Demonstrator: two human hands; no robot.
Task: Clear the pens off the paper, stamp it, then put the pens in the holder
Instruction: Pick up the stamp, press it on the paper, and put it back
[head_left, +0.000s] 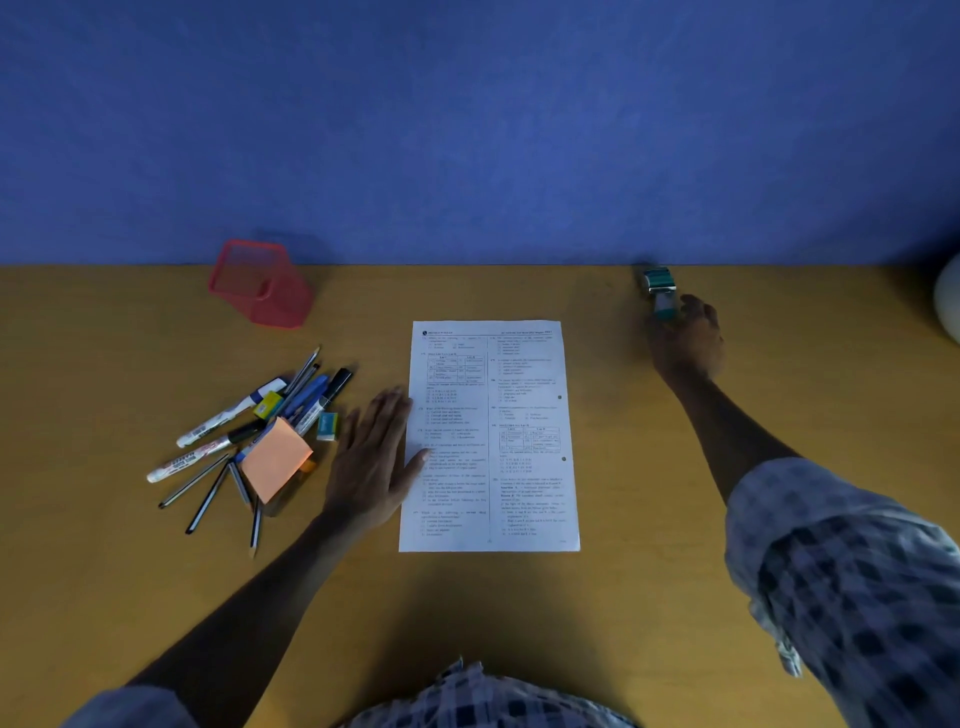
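our left hand (375, 457) lay flat and spread wide, holding nothing, its thumb over the paper's (511, 467) left edge. the pens (244, 431) sat heaped just left of that hand, off the sheet, the red holder (260, 286) beyond them. our right hand (687, 340) reached far right, fingers touching the stamp (661, 291); we could not tell whether they had closed on it.

Your left hand (375, 457) lies flat on the paper's (498, 436) edge while your right hand (687, 338) touches the stamp (661, 292) on the worktop (519, 613).
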